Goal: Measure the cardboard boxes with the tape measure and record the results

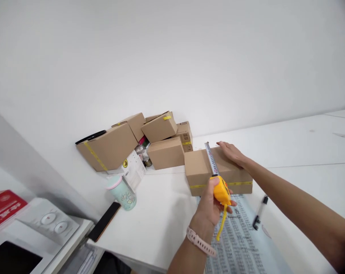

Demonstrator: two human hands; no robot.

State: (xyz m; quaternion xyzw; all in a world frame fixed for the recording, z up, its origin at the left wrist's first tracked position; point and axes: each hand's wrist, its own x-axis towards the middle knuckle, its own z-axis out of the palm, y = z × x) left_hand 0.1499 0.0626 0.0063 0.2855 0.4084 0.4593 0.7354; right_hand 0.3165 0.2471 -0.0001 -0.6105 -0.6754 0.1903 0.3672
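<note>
A brown cardboard box [199, 169] with yellow tape lies on the white table [161, 213] in front of me. My left hand [210, 203] is closed around a yellow tape measure [221, 191] at the box's near edge. Its blade [210, 158] runs across the top of the box to the far edge. My right hand [232, 152] lies flat with fingers stretched out on the box top, just right of the blade's far end. A pink watch band sits on my left wrist.
Several cardboard boxes [161, 142] are piled against the wall. A pale green cup [121, 192], a black phone [104, 226], a printed sheet [237, 243] and a black marker [259, 217] lie on the table. A white machine [46, 224] stands at the left.
</note>
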